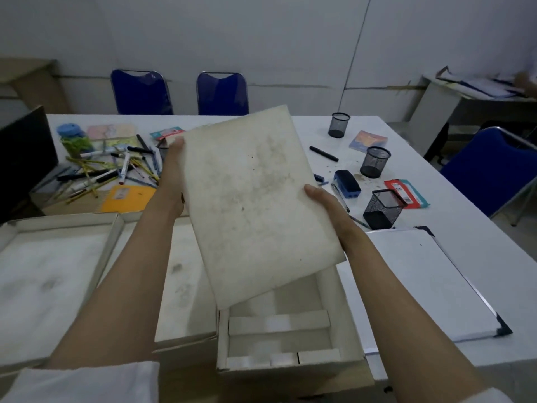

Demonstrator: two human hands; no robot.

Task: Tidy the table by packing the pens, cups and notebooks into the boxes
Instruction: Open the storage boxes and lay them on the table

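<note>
Both hands hold a stained white board (255,199) tilted above an open white box (345,338). My left hand (174,167) grips its left edge, my right hand (322,202) grips its right edge. Two more open boxes lie to the left, one (116,228) at the far left and one (186,286) under my left arm. A heap of pens and markers (116,170) lies at the left back, beside an orange notebook (128,199). Three black mesh cups stand on the right: (338,125), (374,162), (382,209). A small notebook (368,141) lies between them.
A white lid with black corners (430,283) lies at the right. A blue eraser block (347,184), a red and teal packet (406,193) and a black marker (324,154) lie mid right. A dark monitor (23,152) stands left. Blue chairs (222,94) ring the table.
</note>
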